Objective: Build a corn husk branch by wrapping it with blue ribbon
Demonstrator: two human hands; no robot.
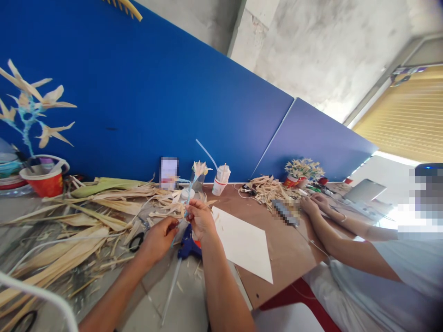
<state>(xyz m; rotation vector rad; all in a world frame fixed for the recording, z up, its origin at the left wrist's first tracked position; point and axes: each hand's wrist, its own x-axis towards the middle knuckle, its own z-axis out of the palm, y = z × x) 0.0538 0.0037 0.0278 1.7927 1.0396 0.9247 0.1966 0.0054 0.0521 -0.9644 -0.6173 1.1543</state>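
Note:
My right hand (200,220) is closed round a thin light-blue wrapped stem (190,193), held upright with a pale corn-husk flower (200,169) at its top. A blue side branch juts left from the stem. Just left of it, my left hand (162,239) has its fingers pinched together. A bit of blue shows below those fingertips, but what they grip is too small to make out. Beneath my hands lies a dark blue glue gun (187,245), with a clear glue stick (171,291) pointing toward me. A black scissors handle (136,241) rests by my left wrist.
Dried corn husks (100,216) cover the left of the table. A red cup (43,182) holds a finished husk-flower stem. A phone (169,173) and a white cup (220,182) stand by the blue partition (138,92). White paper (244,246) lies right; a co-worker's hands (313,203) are beyond.

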